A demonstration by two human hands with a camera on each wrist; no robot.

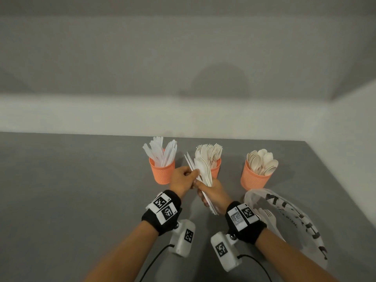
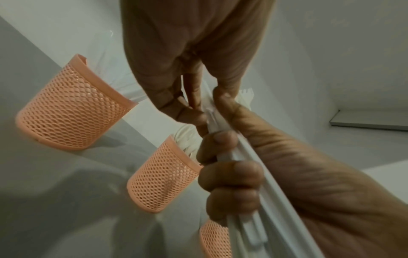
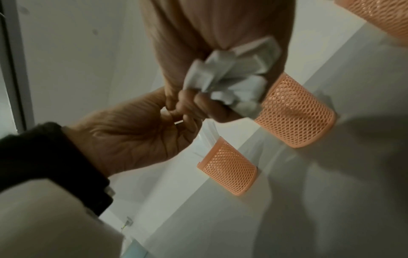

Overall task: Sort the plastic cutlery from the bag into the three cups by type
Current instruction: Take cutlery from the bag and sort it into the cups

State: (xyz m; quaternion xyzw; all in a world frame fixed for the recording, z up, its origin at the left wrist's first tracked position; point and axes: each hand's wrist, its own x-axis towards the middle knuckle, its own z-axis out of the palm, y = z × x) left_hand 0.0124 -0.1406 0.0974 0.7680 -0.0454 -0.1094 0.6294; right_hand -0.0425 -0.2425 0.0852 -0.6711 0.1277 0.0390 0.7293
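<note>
- Nearest in the head view: both forearms reaching forward side by side over the grey table (image 1: 71,200), black wrist straps (image 1: 162,212) with white camera boxes hanging under them.
- Right hand (image 1: 211,193) wrapped tight around a mixed bunch of cutlery (image 1: 203,174), all four fingers and thumb clenched on the handles, spoon bowls and knife blades fanning up and away, handle ends poking out below the palm.
- Left hand (image 1: 182,179) just beside it, touching; thumb and fingertips pinching at the bunch near the top of the right fist, other fingers curled in. Looks like one flat white piece being teased out, probably a knife, hard to be sure from the wrist views.
- Off to the right, near the right wrist: the bag (image 1: 289,216), lying slumped on the table, at least one fork (image 1: 269,215) showing through, so not emptied yet.
- Step in hand, best guess: middle of sorting, splitting a grabbed handful by type.
- Further back, three orange mesh cups in a row: knife cup (image 1: 162,171) on the left, fork cup (image 1: 216,166) in the middle right behind the hands, spoon cup (image 1: 254,178) on the right, all already fairly full.
- Next move probably needs a clean pull of the pinched piece without dragging its neighbours out, then a short reach to the matching cup.
- Beyond that, just plain wall (image 1: 183,58).
</note>
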